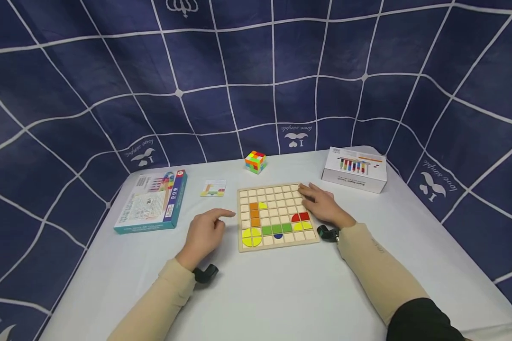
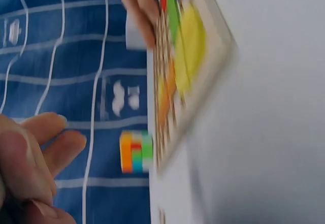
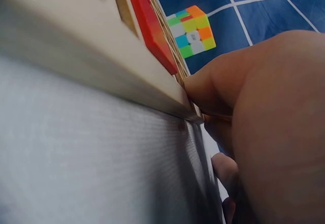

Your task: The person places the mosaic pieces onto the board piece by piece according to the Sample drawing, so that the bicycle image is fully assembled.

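Note:
A square wooden grid board lies flat on the white table, with colored pieces set in its cells. Among them are orange squares, green squares, a yellow circle made of quarter pieces and red pieces. My left hand hovers just left of the board, index finger stretched toward its edge; the left wrist view shows nothing in its fingers. On the opposite side my right hand rests against the right rim near the far corner. Its thumb touches the rim in the right wrist view.
A puzzle cube stands behind the board. Left of that lies a small pattern card. A flat teal-edged box sits at the far left, a white box at the back right. Blue curtain encloses the table's back and sides.

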The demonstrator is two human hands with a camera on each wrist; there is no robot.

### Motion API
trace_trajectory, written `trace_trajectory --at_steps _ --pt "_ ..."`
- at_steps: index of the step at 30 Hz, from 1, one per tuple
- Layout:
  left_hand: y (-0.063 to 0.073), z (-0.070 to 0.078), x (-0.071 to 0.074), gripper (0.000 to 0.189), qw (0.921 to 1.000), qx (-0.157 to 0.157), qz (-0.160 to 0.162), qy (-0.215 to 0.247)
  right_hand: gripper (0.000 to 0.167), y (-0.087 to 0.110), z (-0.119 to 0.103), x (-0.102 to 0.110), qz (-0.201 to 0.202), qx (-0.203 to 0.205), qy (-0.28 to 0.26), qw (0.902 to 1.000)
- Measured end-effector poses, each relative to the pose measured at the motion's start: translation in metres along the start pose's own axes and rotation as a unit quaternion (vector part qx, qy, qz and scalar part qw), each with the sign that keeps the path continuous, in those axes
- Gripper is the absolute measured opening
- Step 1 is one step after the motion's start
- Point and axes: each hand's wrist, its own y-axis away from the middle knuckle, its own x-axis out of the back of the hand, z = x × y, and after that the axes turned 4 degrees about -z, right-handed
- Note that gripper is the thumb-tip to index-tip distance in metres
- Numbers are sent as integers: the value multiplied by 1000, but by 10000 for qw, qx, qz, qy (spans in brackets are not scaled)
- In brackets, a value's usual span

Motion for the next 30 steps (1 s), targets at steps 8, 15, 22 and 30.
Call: trace_trajectory --at_steps 8,15,22,30 --pt "27 -46 18 35 9880 1207 -21 967 52 1 4 6 -28 14 12 10000" --pt "28 -71 18 25 9845 1472 464 836 52 1 0 5 -14 -51 -35 10000" --pt "25 -87 16 22 9840 1673 16 613 52 -1 0 4 -78 -56 -14 10000" --pt "25 -93 16 13 9912 1270 -349 -126 52 -3 0 2 -78 -82 -30 9999"
